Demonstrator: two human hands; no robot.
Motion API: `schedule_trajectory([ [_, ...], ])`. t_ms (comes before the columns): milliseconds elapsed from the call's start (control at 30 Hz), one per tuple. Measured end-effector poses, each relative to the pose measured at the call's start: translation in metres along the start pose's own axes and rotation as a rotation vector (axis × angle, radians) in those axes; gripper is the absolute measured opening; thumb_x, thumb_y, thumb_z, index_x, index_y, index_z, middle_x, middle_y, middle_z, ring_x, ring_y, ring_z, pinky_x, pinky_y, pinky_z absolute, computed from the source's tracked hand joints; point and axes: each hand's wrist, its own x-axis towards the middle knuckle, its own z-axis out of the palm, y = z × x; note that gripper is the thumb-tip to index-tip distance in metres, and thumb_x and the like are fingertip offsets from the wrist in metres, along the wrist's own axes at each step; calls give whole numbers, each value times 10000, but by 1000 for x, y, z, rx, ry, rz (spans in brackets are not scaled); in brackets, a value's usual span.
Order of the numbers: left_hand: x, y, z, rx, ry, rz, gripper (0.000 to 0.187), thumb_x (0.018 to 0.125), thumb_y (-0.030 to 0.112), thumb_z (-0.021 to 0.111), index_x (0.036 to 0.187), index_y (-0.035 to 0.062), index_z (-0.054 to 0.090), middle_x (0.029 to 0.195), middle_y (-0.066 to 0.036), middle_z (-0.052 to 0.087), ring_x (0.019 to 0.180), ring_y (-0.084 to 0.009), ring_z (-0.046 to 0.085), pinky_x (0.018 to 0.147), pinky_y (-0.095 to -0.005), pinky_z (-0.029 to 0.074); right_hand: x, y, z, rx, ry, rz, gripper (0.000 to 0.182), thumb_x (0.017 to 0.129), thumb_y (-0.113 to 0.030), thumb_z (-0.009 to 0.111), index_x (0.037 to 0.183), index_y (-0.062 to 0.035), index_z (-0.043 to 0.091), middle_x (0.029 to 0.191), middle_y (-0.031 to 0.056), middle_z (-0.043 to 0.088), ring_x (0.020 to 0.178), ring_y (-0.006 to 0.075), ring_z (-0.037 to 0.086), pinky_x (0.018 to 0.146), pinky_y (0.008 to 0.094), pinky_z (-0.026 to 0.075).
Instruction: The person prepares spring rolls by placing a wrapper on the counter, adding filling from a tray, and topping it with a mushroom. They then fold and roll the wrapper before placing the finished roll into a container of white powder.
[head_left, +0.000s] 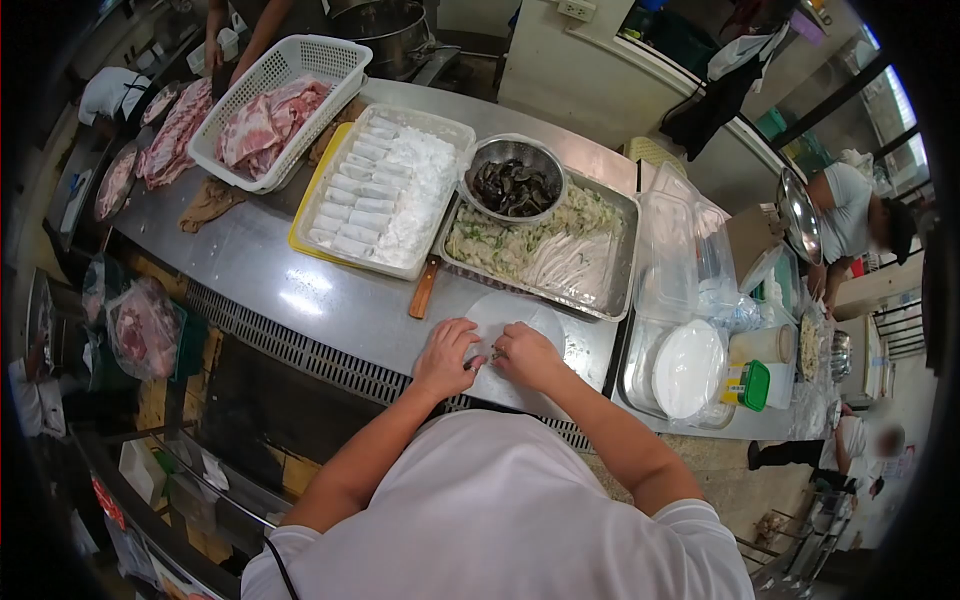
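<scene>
The metal tray (632, 262) of pale, green-flecked filling (487, 240) is the landmark. A thin, round, translucent sheet (522, 316) lies on the steel table (375, 325), just on its near side. Both hands are at the sheet's near part: the left hand (447, 358) has its fingers curled inward, and the right hand (527, 356) has its fingers bent with the tips together. Something small and dark shows between them, but whether either grips it I cannot tell. A steel bowl (551, 168) of dark pieces sits over the tray's far left corner; a wooden handle (423, 289) and a white tub (365, 262) of powdered rolls are left of the tray, and clear plastic containers (667, 255) are right of it.
</scene>
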Motion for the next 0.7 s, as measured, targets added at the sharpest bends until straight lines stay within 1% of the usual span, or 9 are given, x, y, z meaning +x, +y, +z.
schedule_trajectory([
  [33,0,1,0,-3,2,0,382,811,114,859,1147,46,691,1363,-158,644,1367,-405,560,1222,-535,417,-3,1,-2,18,12,13,298,858,-163,840,1134,-52,822,1049,143,706,1076,342,681,972,441,579],
  [133,0,1,-1,-9,5,-3,361,822,107,847,1143,43,695,1368,-162,644,1371,-409,557,1219,-535,421,-11,5,-5,160,113,31,277,874,-114,821,1136,-26,819,1066,156,724,1066,347,704,955,434,589],
  [233,-1,-2,3,-43,3,-13,330,838,88,823,1140,41,698,1376,-166,643,1377,-410,555,1220,-538,421,-28,11,-28,304,196,284,260,882,-76,783,1129,-1,816,1100,200,725,1092,385,710,956,447,585],
  [267,-2,-6,5,-69,8,-20,320,844,79,814,1140,41,699,1380,-167,642,1381,-410,554,1222,-544,419,-35,16,-33,335,278,316,239,906,-64,774,1128,14,812,1090,215,737,1007,371,743,892,440,604],
  [367,-5,-7,5,-63,31,-42,310,856,67,793,1151,41,701,1403,-172,631,1398,-412,548,1242,-576,388,-48,23,-47,410,427,458,214,923,-73,784,1119,11,809,1041,208,745,928,344,759,846,425,611],
  [400,-4,-6,5,-48,41,-47,309,859,65,787,1156,42,701,1413,-173,626,1405,-413,546,1251,-588,374,-52,21,-50,421,472,496,180,925,-80,803,1073,23,799,1000,196,748,873,323,764,801,407,613],
  [500,-1,0,0,32,2,-54,316,876,98,786,1174,43,696,1445,-181,608,1424,-417,537,1275,-626,324,-53,19,-57,398,540,481,169,928,-88,815,1019,45,763,977,181,750,819,313,751,757,407,609],
  [600,0,0,3,61,-4,-60,327,893,127,780,1196,43,692,1460,-181,599,1435,-413,532,1289,-630,299,-41,21,-76,274,596,402,184,927,-94,837,1005,29,724,909,153,732,743,267,717,706,379,592],
  [700,3,3,3,84,5,-87,329,911,152,773,1210,43,692,1453,-182,603,1437,-407,530,1288,-625,304,-22,8,-109,382,806,443,189,922,-78,849,1014,-9,699,850,119,691,711,219,673,676,359,565],
])
